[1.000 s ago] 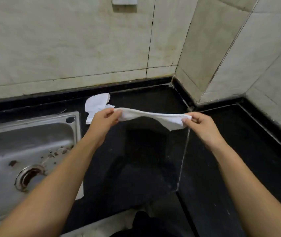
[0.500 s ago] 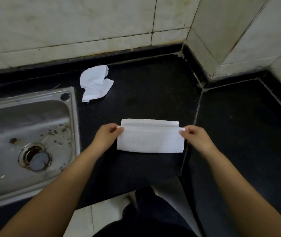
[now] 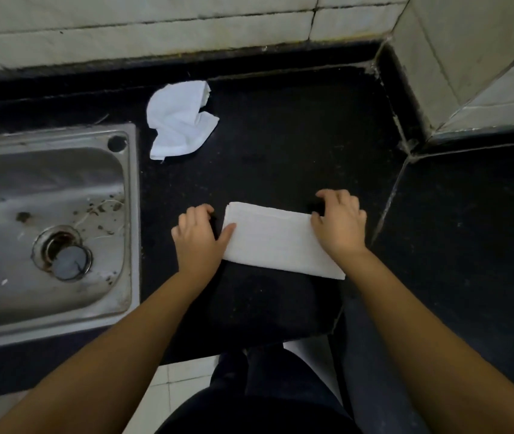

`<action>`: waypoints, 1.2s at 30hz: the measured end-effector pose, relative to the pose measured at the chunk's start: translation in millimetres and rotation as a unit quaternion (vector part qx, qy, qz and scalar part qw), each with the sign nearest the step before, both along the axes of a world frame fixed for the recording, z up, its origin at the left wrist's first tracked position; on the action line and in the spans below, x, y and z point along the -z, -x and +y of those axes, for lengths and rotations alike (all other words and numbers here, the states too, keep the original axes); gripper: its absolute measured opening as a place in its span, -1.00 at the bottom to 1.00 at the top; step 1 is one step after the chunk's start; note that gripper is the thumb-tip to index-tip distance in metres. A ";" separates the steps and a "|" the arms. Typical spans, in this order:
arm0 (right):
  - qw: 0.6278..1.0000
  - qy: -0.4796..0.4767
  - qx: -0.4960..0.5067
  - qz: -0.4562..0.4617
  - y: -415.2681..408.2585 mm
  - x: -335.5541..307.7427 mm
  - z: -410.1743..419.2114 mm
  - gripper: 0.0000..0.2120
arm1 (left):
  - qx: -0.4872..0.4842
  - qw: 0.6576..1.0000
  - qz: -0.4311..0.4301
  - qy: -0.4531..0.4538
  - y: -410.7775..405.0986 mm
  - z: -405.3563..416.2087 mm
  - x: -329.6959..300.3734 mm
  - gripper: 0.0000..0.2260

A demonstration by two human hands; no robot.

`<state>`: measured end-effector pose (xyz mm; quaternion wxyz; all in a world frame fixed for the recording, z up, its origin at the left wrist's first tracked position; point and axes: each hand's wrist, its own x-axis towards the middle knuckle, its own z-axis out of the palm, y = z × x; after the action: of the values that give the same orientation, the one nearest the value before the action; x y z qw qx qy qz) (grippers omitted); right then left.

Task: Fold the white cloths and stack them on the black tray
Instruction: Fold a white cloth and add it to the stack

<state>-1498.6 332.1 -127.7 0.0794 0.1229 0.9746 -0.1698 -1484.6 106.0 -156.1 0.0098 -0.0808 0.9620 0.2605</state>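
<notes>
A white cloth (image 3: 276, 241), folded into a long rectangle, lies flat on the black counter (image 3: 280, 145) right in front of me. My left hand (image 3: 197, 238) is at its left end, fingers curled and thumb on the cloth's edge. My right hand (image 3: 340, 223) covers its right end, fingers curled over the far corner. A second white cloth (image 3: 180, 120) lies crumpled further back, near the sink's far right corner. No black tray can be told apart from the dark counter.
A steel sink (image 3: 132, 214) with a dirty basin and drain (image 3: 68, 258) takes up the left. Tiled walls (image 3: 187, 29) close the back and the right corner. The counter's front edge (image 3: 249, 349) is near my legs, and another black slab (image 3: 468, 230) extends right.
The cloth was stretched in the air between both hands, then came down folded onto the counter. It now lies flat, slightly turned, with both hands on its ends. My view tilted down.
</notes>
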 end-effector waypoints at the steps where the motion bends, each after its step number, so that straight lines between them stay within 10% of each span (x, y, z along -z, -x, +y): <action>1: 0.999 0.015 -0.038 -0.007 9.8 -0.9 -14.5 -0.63 | 0.012 1.000 -0.008 0.018 -8.3 -2.4 2.4 -0.58; 6: 0.976 -0.007 -0.205 -0.073 38.5 5.5 -96.5 -0.59 | 0.030 0.996 -0.020 0.086 -34.3 -7.5 12.0 -0.48; 13: 0.974 0.059 -0.167 -0.140 42.1 -15.1 -102.4 -0.72 | 0.071 0.995 -0.065 0.032 -25.6 -5.7 -5.6 -0.74; 18: 0.967 0.243 -0.075 0.012 44.0 -79.2 -44.1 -0.87 | 0.078 0.972 0.014 -0.221 19.1 6.7 -64.8 -0.92; 26: 0.900 0.391 -0.037 0.190 10.5 -153.3 2.8 -0.92 | 0.200 0.908 0.175 -0.324 36.2 31.7 -161.5 -0.93; 36: 0.939 0.332 -0.054 -0.072 -107.0 -28.0 -16.3 -0.83 | 0.241 0.927 -0.141 -0.252 -54.9 -22.7 -40.3 -0.92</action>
<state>-1391.7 315.9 -99.7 0.1948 0.0485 0.8595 -0.4700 -1429.6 83.3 -115.8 0.2275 0.1223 0.8441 0.4699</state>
